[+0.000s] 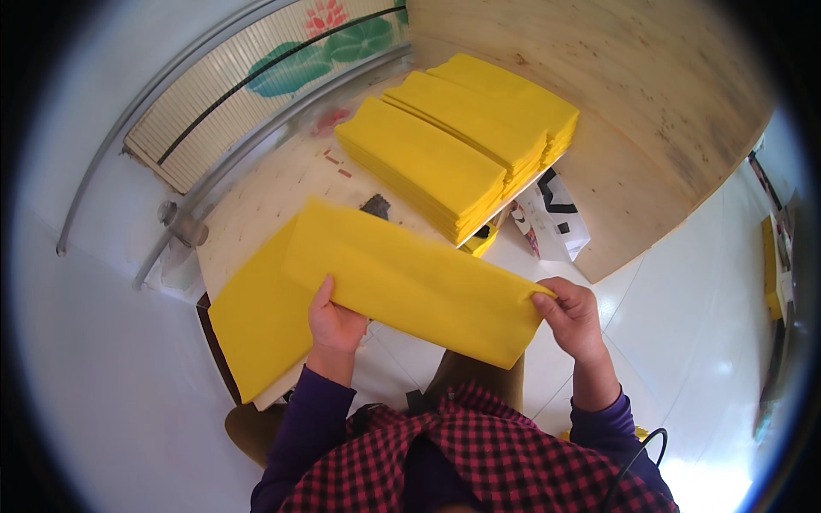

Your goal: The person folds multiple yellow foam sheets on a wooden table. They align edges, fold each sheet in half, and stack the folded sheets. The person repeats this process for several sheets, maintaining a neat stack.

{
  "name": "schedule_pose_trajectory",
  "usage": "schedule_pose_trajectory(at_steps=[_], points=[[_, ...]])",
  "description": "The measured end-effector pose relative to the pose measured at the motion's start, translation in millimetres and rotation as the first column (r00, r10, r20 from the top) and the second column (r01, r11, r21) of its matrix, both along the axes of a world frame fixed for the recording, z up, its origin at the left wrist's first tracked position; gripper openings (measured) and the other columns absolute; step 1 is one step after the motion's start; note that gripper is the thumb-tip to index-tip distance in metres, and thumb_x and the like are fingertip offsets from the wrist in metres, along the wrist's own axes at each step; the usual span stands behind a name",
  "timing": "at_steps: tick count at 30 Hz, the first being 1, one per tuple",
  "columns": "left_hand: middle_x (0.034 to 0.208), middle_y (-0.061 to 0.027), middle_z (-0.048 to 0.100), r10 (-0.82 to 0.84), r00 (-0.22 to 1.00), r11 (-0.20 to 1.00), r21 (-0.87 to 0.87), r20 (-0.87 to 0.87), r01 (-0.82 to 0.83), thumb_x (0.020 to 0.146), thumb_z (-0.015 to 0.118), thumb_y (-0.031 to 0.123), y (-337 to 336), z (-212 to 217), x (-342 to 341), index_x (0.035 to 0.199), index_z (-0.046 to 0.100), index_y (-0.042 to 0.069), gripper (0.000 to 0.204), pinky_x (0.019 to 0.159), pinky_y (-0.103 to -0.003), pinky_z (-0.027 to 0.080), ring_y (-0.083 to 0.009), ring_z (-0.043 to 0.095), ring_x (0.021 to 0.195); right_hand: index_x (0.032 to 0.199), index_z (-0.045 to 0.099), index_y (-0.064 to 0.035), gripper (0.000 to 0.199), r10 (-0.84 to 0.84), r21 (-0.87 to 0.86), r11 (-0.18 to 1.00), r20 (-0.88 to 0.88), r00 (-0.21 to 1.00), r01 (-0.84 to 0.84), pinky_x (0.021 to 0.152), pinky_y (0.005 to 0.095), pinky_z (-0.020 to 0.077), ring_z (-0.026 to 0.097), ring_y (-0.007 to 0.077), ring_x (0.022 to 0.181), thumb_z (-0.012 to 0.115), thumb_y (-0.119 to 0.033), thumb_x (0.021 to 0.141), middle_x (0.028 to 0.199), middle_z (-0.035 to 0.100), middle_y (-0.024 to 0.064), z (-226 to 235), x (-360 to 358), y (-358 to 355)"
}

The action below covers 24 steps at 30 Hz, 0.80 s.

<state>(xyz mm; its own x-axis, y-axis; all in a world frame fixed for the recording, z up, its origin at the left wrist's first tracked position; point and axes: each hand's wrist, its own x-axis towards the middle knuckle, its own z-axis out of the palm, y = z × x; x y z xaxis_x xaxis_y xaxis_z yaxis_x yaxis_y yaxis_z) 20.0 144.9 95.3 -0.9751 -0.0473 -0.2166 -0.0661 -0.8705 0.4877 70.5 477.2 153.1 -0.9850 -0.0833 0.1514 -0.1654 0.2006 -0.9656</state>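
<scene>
hands (453,321) gripping yellow sheet (410,282) edges

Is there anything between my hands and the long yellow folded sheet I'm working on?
Nothing visible. The left hand grips the long yellow folded sheet along its near edge, and the right hand pinches its right end. It is held above a flat yellow sheet on the low work board.

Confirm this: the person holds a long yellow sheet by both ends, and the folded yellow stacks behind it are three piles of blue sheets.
One detail is wrong: the stacks behind are yellow, not blue, as the head view shows. The rest stands: the left hand and the right hand hold the long yellow sheet by its ends, and there are three piles.
</scene>
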Motion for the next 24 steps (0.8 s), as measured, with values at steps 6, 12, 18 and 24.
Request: schedule_pose_trajectory(at_steps=[6, 12, 18, 24], points=[[0.133, -0.0088, 0.052, -0.095, 0.989, 0.994, -0.072, -0.115, 0.087, 0.099, 0.043, 0.017, 23.9, 57.4, -49.5, 0.134, 0.044, 0.004, 0.037, 0.105, -0.042, 0.039, -0.0257, 0.049, 0.123, 0.097, 0.063, 0.0042, 0.015, -0.138, -0.145, 0.980, -0.017, 0.990, 0.134, 0.067, 0.0213, 0.0458, 0.054, 0.0060, 0.072, 0.060, -0.010, 0.094, 0.077, 0.061, 0.0000, 3.8, -28.7, 21.6], [0.128, -0.0091, 0.055, -0.217, 0.961, 0.972, -0.134, -0.174, 0.195, 0.097, 0.046, 0.014, 47.1, 91.8, -142.7, 0.131, 0.046, 0.003, 0.035, 0.101, -0.041, 0.043, -0.0254, 0.053, 0.118, 0.097, 0.063, 0.0038, 0.022, -0.266, -0.210, 0.945, -0.055, 0.962, 0.250, 0.064, 0.0212, 0.0439, 0.054, 0.0070, 0.069, 0.058, -0.017, 0.095, 0.078, 0.062, 0.0013, 16.1, -85.8, 42.5], [0.120, -0.0097, 0.058, -0.184, 0.979, 0.947, -0.283, -0.087, 0.152, 0.093, 0.052, 0.008, 76.6, 107.5, -264.2, 0.124, 0.049, 0.004, 0.031, 0.095, -0.040, 0.046, -0.0245, 0.057, 0.111, 0.103, 0.063, 0.0048, 0.026, -0.346, -0.270, 0.903, 0.004, 0.938, 0.334, 0.063, 0.0230, 0.0472, 0.057, 0.0083, 0.069, 0.056, -0.020, 0.095, 0.081, 0.064, 0.0033, 26.6, -170.7, 53.9], [0.119, -0.0115, 0.058, -0.157, 0.987, 0.921, -0.364, -0.019, 0.139, 0.093, 0.053, 0.007, 103.7, 98.1, -360.5, 0.122, 0.050, 0.005, 0.029, 0.094, -0.042, 0.046, -0.0265, 0.057, 0.111, 0.107, 0.062, 0.0058, 0.031, -0.389, -0.238, 0.891, 0.037, 0.920, 0.387, 0.063, 0.0243, 0.0519, 0.061, 0.0100, 0.066, 0.056, -0.021, 0.094, 0.082, 0.066, 0.0056, 13.1, -259.1, 65.8]])
